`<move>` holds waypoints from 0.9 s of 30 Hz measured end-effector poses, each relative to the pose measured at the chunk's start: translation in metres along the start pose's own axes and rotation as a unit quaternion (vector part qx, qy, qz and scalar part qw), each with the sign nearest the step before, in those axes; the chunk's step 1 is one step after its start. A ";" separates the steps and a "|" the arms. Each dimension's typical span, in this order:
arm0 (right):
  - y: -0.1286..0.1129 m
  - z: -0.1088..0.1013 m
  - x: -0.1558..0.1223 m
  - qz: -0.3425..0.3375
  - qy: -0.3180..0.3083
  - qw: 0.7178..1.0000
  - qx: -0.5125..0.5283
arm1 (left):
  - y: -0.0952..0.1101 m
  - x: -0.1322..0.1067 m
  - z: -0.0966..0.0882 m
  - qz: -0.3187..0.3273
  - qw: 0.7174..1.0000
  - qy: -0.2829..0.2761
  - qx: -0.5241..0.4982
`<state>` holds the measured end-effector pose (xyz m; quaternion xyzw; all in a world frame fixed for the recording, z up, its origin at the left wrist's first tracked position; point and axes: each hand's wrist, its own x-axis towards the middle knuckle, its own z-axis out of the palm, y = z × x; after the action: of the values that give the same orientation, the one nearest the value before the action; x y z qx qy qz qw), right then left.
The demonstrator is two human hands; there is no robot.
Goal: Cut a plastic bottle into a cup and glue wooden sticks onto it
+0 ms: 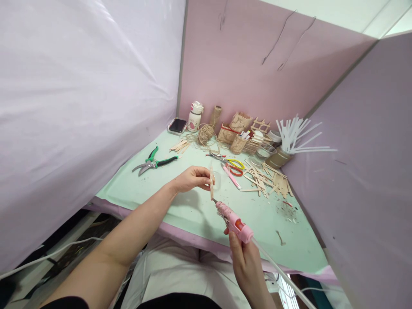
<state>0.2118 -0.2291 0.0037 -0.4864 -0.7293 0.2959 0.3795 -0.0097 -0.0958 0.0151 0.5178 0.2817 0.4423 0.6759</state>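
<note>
One pale, slim stick [211, 189] is pinched in the left hand [192, 178], the right hand [246, 262] gripping a pink glue gun [233, 218].

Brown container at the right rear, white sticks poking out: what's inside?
White sticks fan out of the brown container. Its wall hides their lower ends and the bottom; can't tell what else is inside.

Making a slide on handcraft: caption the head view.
Left hand holds a wooden stick; right hand holds a pink glue gun.
</note>
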 end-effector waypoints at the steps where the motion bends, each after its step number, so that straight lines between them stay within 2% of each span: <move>1: 0.001 0.000 0.000 0.000 -0.003 1.000 0.001 | 0.000 0.000 0.000 0.000 1.000 -0.002 0.001; 14: 0.001 0.001 0.001 0.011 -0.026 0.999 0.041 | 0.000 -0.001 0.001 -0.003 1.000 -0.012 0.015; 20: -0.003 0.001 0.001 0.006 0.005 1.000 0.018 | -0.001 -0.001 0.001 -0.010 1.000 -0.018 0.019; 27: -0.001 0.001 0.001 0.005 0.001 1.000 0.003 | 0.000 0.000 0.001 -0.004 1.000 -0.008 0.011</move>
<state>0.2101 -0.2288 0.0045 -0.4893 -0.7255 0.2999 0.3798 -0.0091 -0.0964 0.0154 0.5276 0.2834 0.4325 0.6740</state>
